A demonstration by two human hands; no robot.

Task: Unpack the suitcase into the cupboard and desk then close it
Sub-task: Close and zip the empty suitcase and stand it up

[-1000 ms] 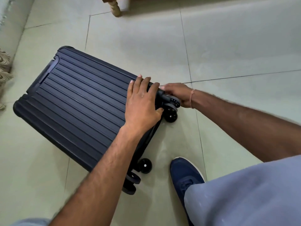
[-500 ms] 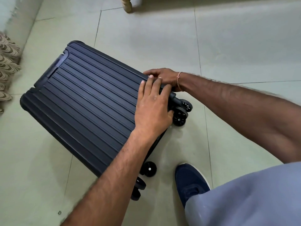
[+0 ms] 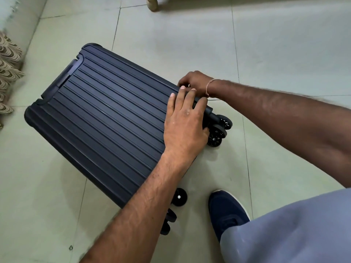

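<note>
A dark navy ribbed hard-shell suitcase (image 3: 106,118) lies flat and closed on the tiled floor, with its handle end at the far left and its wheels (image 3: 218,130) towards me. My left hand (image 3: 184,126) presses flat on the shell at the wheel-end corner, fingers straight and the thumb down by the wheels. My right hand (image 3: 195,80) reaches over the far side edge just beyond my left fingertips. Its fingers are curled and pinch something at the seam, seemingly the zip pull, which is hidden.
My blue shoe (image 3: 226,211) stands on the floor just right of the near wheels (image 3: 178,197). A wooden furniture leg (image 3: 152,3) is at the top edge. Patterned fabric (image 3: 7,73) hangs along the left wall. Tiled floor stretches to the right.
My right hand has slid from the wheel corner further along the suitcase's far side edge. My left hand has kept pressing on the same corner. The view has shifted slightly.
</note>
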